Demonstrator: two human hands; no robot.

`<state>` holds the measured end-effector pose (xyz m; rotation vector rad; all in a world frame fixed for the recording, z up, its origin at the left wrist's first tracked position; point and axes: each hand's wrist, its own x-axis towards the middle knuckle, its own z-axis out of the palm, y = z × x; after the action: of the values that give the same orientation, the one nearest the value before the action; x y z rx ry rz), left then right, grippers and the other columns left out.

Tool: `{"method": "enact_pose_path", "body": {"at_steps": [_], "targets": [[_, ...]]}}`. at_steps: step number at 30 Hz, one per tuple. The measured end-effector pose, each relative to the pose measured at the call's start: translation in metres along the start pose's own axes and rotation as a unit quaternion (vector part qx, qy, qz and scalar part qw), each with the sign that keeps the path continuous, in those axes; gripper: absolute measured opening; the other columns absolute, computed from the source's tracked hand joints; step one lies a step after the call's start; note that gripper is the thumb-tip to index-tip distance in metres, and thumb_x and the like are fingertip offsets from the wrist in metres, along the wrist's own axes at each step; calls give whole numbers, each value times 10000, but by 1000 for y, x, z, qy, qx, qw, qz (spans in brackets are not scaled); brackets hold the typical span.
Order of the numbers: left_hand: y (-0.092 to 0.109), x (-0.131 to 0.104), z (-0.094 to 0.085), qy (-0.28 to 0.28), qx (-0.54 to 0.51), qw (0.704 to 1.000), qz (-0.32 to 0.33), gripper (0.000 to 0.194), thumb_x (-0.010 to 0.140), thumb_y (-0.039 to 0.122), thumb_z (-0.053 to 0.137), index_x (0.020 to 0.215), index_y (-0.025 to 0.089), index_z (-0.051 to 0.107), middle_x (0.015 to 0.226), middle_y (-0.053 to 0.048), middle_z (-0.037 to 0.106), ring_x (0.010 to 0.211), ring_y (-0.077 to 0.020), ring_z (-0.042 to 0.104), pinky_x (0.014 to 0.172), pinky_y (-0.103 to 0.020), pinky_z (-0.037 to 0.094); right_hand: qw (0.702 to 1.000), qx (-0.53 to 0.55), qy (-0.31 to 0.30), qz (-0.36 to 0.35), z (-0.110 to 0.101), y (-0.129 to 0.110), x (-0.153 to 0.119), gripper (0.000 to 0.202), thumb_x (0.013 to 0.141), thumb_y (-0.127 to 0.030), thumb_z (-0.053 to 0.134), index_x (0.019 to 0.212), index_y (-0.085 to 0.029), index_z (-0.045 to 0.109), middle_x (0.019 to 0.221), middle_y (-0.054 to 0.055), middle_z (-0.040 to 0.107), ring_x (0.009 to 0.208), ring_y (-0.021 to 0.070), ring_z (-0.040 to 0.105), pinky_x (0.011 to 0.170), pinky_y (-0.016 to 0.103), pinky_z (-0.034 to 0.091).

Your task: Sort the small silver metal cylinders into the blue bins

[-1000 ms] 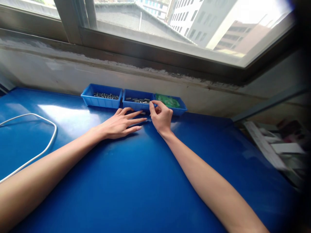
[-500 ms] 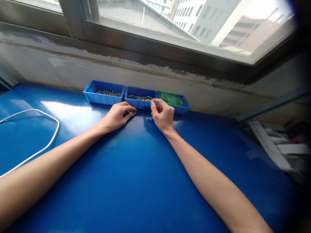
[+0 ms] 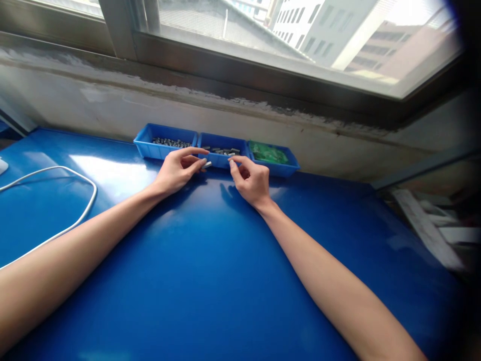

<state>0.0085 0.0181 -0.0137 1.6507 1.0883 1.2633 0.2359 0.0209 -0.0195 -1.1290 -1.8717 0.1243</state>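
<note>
My left hand (image 3: 179, 168) holds a small metal piece (image 3: 207, 164) by its thumb and lower fingers, with the index finger stretched out above it, in front of the middle blue bin (image 3: 215, 159). Inside that bin lie several small metal pieces (image 3: 224, 151). My right hand (image 3: 251, 180) is at the bin's front right corner, thumb and index finger bent toward each other; whether something small is between the fingertips is not clear. The left blue bin (image 3: 150, 149) contains many small dark metal parts (image 3: 171, 143).
A right blue bin (image 3: 289, 169) holds green plastic packaging (image 3: 268, 152). A white cable (image 3: 90, 198) curves over the left side of the blue table (image 3: 210, 281). Behind the bins rise a wall and a window frame. White boards (image 3: 428, 228) stand beyond the right edge.
My left hand has lifted slightly and its index finger has straightened away from the thumb, leaving the metal piece more visible. My right hand has shifted slightly. The view has moved a little.
</note>
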Motion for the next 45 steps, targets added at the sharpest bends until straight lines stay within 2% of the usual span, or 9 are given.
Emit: {"method": "enact_pose_path", "body": {"at_steps": [4, 11, 19, 24, 28, 34, 37, 41, 45], "targets": [[3, -1, -1, -13, -36, 999, -4, 622, 749, 546, 866, 1222, 166, 724, 984, -97, 806, 920, -248, 776, 865, -332, 622, 999, 1, -29, -13, -1, -2, -2, 262, 956, -387, 612, 1084, -215, 764, 622, -21, 672, 519, 125, 575, 621, 252, 471], [4, -3, -2, -31, -57, 998, 7, 749, 638, 518, 944, 1263, 187, 697, 1005, -85, 794, 955, -244, 770, 957, -372, 609, 989, 5, -125, -73, -2, -2, -5, 352, 945, -402, 658, 1238, -220, 723, 675, -19, 705, 582, 126, 628, 632, 231, 477], [4, -2, -1, -36, -70, 997, -2, 720, 634, 509, 946, 1228, 175, 714, 967, -85, 791, 942, -245, 769, 945, -371, 608, 986, 9, -133, -99, 0, 1, -5, 301, 964, -419, 655, 1154, -211, 762, 768, 13, 773, 612, 131, 664, 638, 242, 496], [8, -3, 0, -45, -61, 997, 0, 701, 633, 535, 940, 1188, 163, 728, 946, -86, 794, 900, -243, 770, 905, -354, 619, 985, 14, -132, -109, 0, 1, -6, 260, 982, -395, 639, 1115, -217, 773, 927, 30, 812, 617, 128, 663, 649, 254, 504], [8, -2, 3, -21, -43, 999, 1, 633, 724, 598, 866, 1171, 170, 732, 951, -85, 796, 885, -236, 770, 835, -317, 623, 990, 1, -104, -95, 1, 0, -6, 263, 983, -397, 630, 1115, -219, 772, 886, 30, 803, 601, 132, 650, 649, 260, 500], [3, 0, 5, 17, -17, 1000, -1, 521, 861, 621, 734, 1085, 150, 736, 832, -75, 772, 756, -191, 747, 737, -281, 595, 996, -26, 79, 42, 0, 5, 2, 320, 966, -468, 636, 1034, -196, 790, 570, -12, 642, 504, 145, 576, 610, 285, 466], [1, 0, 5, 12, -6, 1000, -5, 496, 882, 615, 708, 1045, 146, 733, 808, -65, 758, 714, -179, 726, 703, -276, 577, 992, 5, 82, 96, -1, 8, 5, 335, 954, -480, 647, 1030, -185, 787, 550, -17, 639, 505, 153, 596, 619, 288, 472], [-1, 1, 5, 22, 12, 1000, 1, 445, 902, 580, 690, 1016, 151, 722, 808, -52, 741, 724, -173, 705, 707, -270, 549, 994, 18, 55, 94, -2, 4, 5, 326, 945, -489, 653, 1040, -202, 776, 570, -26, 644, 508, 140, 579, 618, 275, 462], [0, 0, 3, 64, 96, 992, 46, 300, 846, 443, 750, 805, 172, 628, 703, 18, 623, 631, -113, 546, 620, -231, 428, 998, -4, 42, 50, -4, -2, 4, 340, 951, -482, 630, 759, -208, 687, 587, -16, 607, 517, 124, 515, 595, 271, 416]]}}
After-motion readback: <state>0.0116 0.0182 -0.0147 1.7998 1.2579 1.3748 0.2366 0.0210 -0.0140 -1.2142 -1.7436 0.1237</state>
